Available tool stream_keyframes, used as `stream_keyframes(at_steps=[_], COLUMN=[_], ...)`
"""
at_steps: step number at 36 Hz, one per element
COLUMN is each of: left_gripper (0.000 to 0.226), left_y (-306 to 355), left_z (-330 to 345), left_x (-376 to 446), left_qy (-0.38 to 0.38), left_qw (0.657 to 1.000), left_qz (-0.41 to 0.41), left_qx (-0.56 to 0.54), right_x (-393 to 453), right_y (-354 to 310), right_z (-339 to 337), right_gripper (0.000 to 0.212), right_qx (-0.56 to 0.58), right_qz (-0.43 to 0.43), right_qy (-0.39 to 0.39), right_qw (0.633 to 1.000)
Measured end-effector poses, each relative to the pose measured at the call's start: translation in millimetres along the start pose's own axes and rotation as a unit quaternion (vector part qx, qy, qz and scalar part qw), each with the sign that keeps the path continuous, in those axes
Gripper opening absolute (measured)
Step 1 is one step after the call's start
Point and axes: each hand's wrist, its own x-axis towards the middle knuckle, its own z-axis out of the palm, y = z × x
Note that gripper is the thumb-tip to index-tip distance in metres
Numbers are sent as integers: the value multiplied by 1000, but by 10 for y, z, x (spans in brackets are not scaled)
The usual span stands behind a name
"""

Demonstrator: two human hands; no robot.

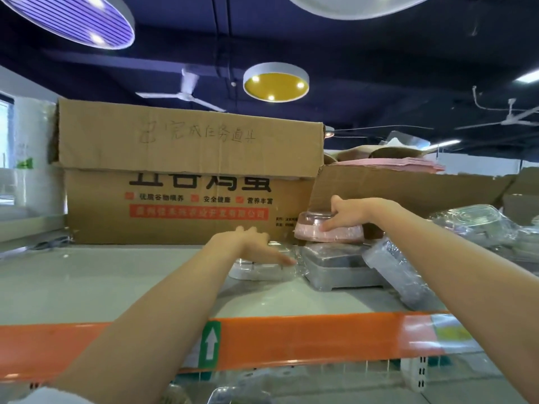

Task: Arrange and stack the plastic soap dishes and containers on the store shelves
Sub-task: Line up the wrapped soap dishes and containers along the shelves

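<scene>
both arms reach onto the top shelf (116,278), a pale grey deck with an orange front beam (291,339).

left hand (256,246): fingers extended and nearly flat, palm down, resting on a clear wrapped soap dish with a white base (256,271). this grip is open; the fingers press on the lid and do not curl round it. the dish sits on the shelf deck just left of a grey soap dish (338,266).

right hand (347,212): this grip is closed on a pink soap dish with a clear domed lid (323,230). the thumb lies over the top and the fingers run along the near side. the pink dish is above the rear of the grey dish; whether the two touch cannot be told.

a clear rectangular container (396,275) leans tilted against the right side of the grey dish. more clear wrapped containers (475,223) lie further right on the shelf.

a large cardboard box (186,182) with printed text stands behind the dishes. a second open carton (408,185) stands to its right, behind the right hand.
</scene>
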Motion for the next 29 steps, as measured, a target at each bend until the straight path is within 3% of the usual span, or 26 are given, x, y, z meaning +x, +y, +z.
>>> stream_keyframes(at_steps=[6,8,12,21,25,29], left_gripper=[103,108,103,102,100,103], left_y=[-27,-35,-20,305,563,773], left_z=[-18,-33,-64,-240,-177,-39], left_x=[-20,-46,-211,-795,-1084,-1331], left_qy=[-13,1,104,331,381,418], left_qw=[1000,1000,994,942,923,906], left_qz=[20,14,-14,-50,-51,-53], left_qx=[-5,1,39,-28,-20,-32], right_x=[-57,-143,-325,-791,-1058,-1376], right_y=[-41,-83,-156,-105,17,169], right_z=[44,21,-68,-155,-174,-150], right_gripper=[109,108,93,111,109,92], right_qx=[-78,-99,-94,-9,-3,-20], right_qz=[8,5,-17,-64,-83,-141], right_qy=[101,119,155,291,316,352], right_qw=[992,988,983,955,945,925])
